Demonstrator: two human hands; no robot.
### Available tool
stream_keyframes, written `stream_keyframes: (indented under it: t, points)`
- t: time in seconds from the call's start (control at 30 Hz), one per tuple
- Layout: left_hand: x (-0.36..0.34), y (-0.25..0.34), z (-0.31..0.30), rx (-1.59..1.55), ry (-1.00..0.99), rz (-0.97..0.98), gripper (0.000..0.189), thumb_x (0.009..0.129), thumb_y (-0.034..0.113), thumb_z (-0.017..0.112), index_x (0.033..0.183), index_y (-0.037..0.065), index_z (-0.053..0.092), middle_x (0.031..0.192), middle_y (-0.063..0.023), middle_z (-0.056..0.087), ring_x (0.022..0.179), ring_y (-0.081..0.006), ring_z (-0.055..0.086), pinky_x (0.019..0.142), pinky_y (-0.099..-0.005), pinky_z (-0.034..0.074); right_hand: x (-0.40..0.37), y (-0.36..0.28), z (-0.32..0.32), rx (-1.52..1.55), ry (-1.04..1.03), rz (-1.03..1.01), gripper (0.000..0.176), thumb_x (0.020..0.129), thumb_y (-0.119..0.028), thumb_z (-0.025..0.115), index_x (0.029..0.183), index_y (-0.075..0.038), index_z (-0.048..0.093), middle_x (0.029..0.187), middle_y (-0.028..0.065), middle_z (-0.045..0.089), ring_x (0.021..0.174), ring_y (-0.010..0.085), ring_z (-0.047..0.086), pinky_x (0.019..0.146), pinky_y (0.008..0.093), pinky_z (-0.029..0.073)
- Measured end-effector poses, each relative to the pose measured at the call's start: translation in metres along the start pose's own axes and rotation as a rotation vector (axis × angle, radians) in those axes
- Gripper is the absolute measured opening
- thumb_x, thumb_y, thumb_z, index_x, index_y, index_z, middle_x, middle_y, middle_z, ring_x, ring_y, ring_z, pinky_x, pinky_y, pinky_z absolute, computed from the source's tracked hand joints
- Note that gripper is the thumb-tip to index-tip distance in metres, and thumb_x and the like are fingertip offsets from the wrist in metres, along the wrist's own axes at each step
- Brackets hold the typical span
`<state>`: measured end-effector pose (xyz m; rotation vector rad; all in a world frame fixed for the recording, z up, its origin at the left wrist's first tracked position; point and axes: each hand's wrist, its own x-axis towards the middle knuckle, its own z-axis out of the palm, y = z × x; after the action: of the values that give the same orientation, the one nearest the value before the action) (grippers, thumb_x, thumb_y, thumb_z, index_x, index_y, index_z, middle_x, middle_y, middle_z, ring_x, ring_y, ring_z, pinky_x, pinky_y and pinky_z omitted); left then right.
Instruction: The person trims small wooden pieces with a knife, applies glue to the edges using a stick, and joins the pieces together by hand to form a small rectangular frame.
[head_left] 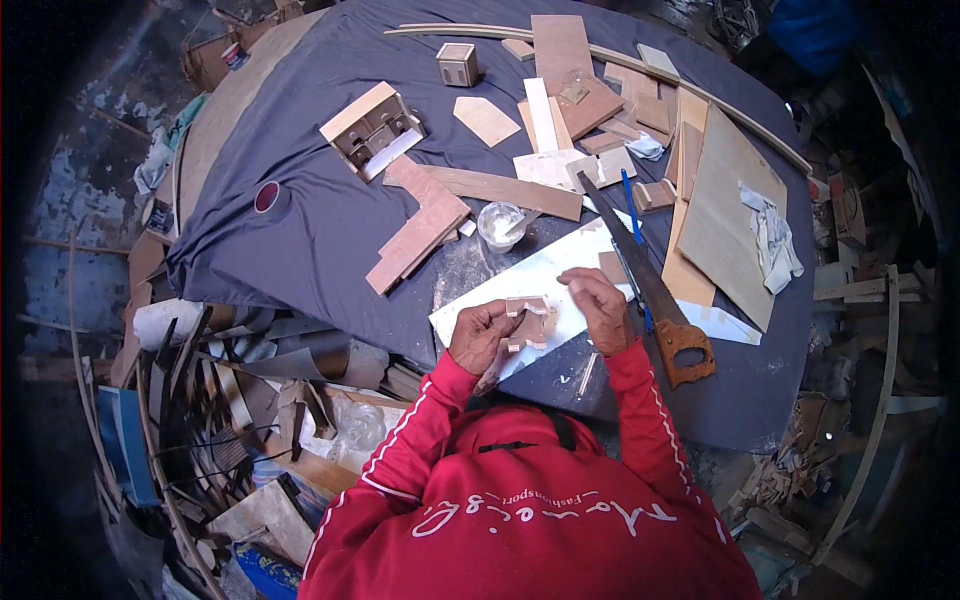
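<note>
My left hand (480,337) is closed on the edge of a small cut wooden piece (525,328) with notched sides and little blocks along its edges. Just right of that piece is my right hand (598,306), fingers curled in and thumb close to them; whatever they hold, if anything, is too small to make out. Under both hands lies a white board (465,308), set at a slant. Beyond it stands a tub of white paste (499,226) with a flat stick in it. A handsaw (655,290) rests beside my right hand, along with a blue hacksaw (632,210).
A dark cloth (300,130) covers the table. Farther back are a small wooden box (457,65), a compartmented wooden box (373,130), L-shaped plywood (420,225) and several offcuts. A large plywood sheet (735,215) bears a crumpled rag (770,240). Scrap wood crowds the floor.
</note>
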<state>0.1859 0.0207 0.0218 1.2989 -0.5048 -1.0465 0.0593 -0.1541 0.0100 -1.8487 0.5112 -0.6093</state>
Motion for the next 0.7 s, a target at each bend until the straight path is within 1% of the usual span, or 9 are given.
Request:
stream_keyframes:
  t: [0.1,0.13,0.23,0.3,0.33,0.43,0.53,0.63,0.7]
  points:
    - [0.002,-0.002,0.001,-0.041,0.012,-0.018,0.025,0.096,0.008,0.053,0.113,-0.006,0.065,0.097,-0.0083,0.07,0.084,-0.0112,0.064,0.076,-0.0246,0.051,-0.009,0.007,0.004,0.169,-0.159,0.218,0.021,0.092,-0.016,0.062,0.104,-0.001,0.07,0.094,0.0104,0.071,0.089,0.0174,0.066,0.078,0.0314,0.052]
    - [0.002,-0.002,0.002,-0.05,0.014,-0.024,0.025,0.096,0.008,0.052,0.113,-0.006,0.065,0.097,-0.0083,0.07,0.084,-0.0114,0.064,0.075,-0.0247,0.052,-0.009,0.002,0.004,0.182,-0.203,0.254,0.022,0.091,-0.016,0.064,0.106,-0.001,0.069,0.095,0.01,0.07,0.088,0.0162,0.066,0.076,0.0308,0.053]
    - [0.001,0.006,0.001,-0.035,0.055,-0.166,0.02,0.093,0.013,0.06,0.104,-0.002,0.068,0.091,-0.0061,0.07,0.081,-0.0117,0.065,0.073,-0.0261,0.052,-0.015,0.002,0.013,0.292,-0.194,0.302,0.023,0.091,-0.014,0.064,0.107,0.002,0.068,0.094,0.0104,0.07,0.086,0.015,0.066,0.074,0.0289,0.053]
    - [0.006,-0.021,-0.008,-0.157,0.046,-0.145,0.02,0.093,0.013,0.059,0.102,-0.002,0.068,0.091,-0.0067,0.07,0.08,-0.0123,0.065,0.072,-0.027,0.053,-0.017,-0.001,0.017,0.316,-0.193,0.331,0.024,0.091,-0.014,0.064,0.108,0.004,0.067,0.092,0.0101,0.07,0.084,0.0138,0.066,0.073,0.0271,0.053]
    - [0.008,-0.025,-0.009,-0.218,0.041,-0.134,0.02,0.093,0.014,0.059,0.101,-0.002,0.068,0.091,-0.007,0.069,0.079,-0.0126,0.066,0.072,-0.0275,0.053,-0.017,-0.002,0.018,0.328,-0.193,0.345,0.025,0.091,-0.014,0.064,0.108,0.005,0.067,0.092,0.0099,0.07,0.083,0.0132,0.065,0.072,0.0262,0.053]
    - [0.005,-0.02,-0.006,-0.277,0.037,-0.143,0.024,0.096,0.009,0.053,0.11,-0.007,0.064,0.095,-0.0097,0.069,0.081,-0.0138,0.066,0.075,-0.0269,0.054,-0.018,-0.002,0.021,0.416,-0.174,0.438,0.024,0.09,-0.013,0.064,0.106,0.006,0.066,0.088,0.0077,0.069,0.077,0.0109,0.064,0.07,0.0237,0.051]
    - [0.005,-0.018,-0.004,-0.213,0.028,-0.149,0.024,0.095,0.013,0.056,0.109,-0.005,0.065,0.093,-0.0086,0.069,0.079,-0.0132,0.066,0.073,-0.0276,0.054,-0.018,0.003,0.024,0.448,-0.17,0.427,0.019,0.09,-0.01,0.064,0.103,0.004,0.066,0.08,0.0054,0.066,0.071,0.0095,0.062,0.067,0.024,0.051]
    - [0.002,-0.011,-0.005,-0.157,-0.029,-0.18,0.027,0.096,0.013,0.055,0.114,-0.006,0.063,0.094,-0.0076,0.069,0.082,-0.0128,0.065,0.074,-0.0269,0.053,-0.019,0.004,0.024,0.472,-0.146,0.489,0.019,0.089,-0.009,0.065,0.103,0.004,0.066,0.083,0.0038,0.066,0.072,0.0079,0.06,0.066,0.0229,0.05]
    - [0.001,-0.01,-0.009,-0.171,-0.072,-0.17,0.028,0.096,0.013,0.055,0.115,-0.006,0.062,0.096,-0.0072,0.068,0.084,-0.0119,0.065,0.074,-0.0263,0.053,-0.02,0.006,0.024,0.505,-0.133,0.494,0.02,0.089,-0.009,0.064,0.103,0.004,0.066,0.083,0.0045,0.067,0.073,0.008,0.061,0.066,0.0227,0.05]
